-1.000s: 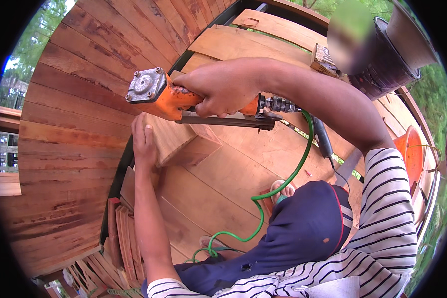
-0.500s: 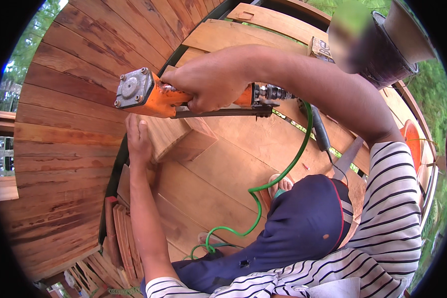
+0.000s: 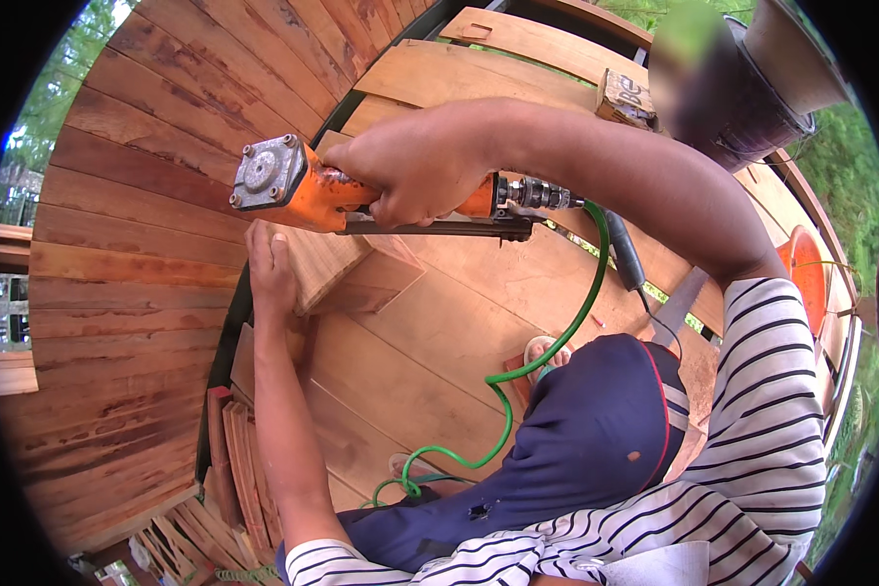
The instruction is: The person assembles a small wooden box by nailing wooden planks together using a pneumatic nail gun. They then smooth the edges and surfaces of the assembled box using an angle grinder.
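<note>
My right hand [image 3: 415,166] grips the handle of an orange pneumatic nail gun [image 3: 293,186], whose grey round head points at the curved wall of reddish wooden planks [image 3: 127,244]. A green air hose [image 3: 547,342] runs from the gun's rear fitting down past my knee. My left hand [image 3: 269,269] lies flat just below the gun and presses a short wooden board [image 3: 327,269] against the wall. The gun's nose is hidden behind its body.
Wide plank flooring [image 3: 420,361] lies below me. Several short boards [image 3: 234,459] are stacked at the lower left. A dark bucket [image 3: 742,88] and a small box [image 3: 627,98] sit at the upper right, an orange container [image 3: 811,273] at the right. A sandalled foot [image 3: 542,352] shows by the hose.
The nail gun and my right hand have moved a little left and up toward the wall. My left hand stays pressed on the board.
</note>
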Tool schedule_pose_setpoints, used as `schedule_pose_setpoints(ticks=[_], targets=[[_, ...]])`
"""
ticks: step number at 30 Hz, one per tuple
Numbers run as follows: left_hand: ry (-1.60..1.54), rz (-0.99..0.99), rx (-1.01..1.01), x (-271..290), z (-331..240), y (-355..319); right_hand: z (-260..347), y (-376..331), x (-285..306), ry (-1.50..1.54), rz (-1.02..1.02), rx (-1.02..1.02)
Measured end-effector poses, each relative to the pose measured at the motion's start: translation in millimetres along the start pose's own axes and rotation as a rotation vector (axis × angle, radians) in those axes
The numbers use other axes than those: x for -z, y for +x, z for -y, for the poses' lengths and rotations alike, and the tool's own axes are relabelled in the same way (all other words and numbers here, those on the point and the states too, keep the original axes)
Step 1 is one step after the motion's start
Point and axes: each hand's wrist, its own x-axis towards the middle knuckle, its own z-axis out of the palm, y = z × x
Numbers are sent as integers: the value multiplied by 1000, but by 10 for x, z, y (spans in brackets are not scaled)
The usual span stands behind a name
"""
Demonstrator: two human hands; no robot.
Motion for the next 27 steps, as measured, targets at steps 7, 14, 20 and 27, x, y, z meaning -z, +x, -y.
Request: schedule_pose_setpoints(ticks=[7, 14, 20, 27], targets=[[-19, 15, -3, 9, -18, -20, 42, -15, 35, 33, 58, -19], [6, 88, 22, 31, 87, 25, 2, 76, -2, -56, 48, -12], [-36, 20, -55, -50, -9, 15, 79, -135, 75, 38, 64, -64], [-88, 95, -12, -10, 82, 2, 121, -147, 16, 22, 84, -24]])
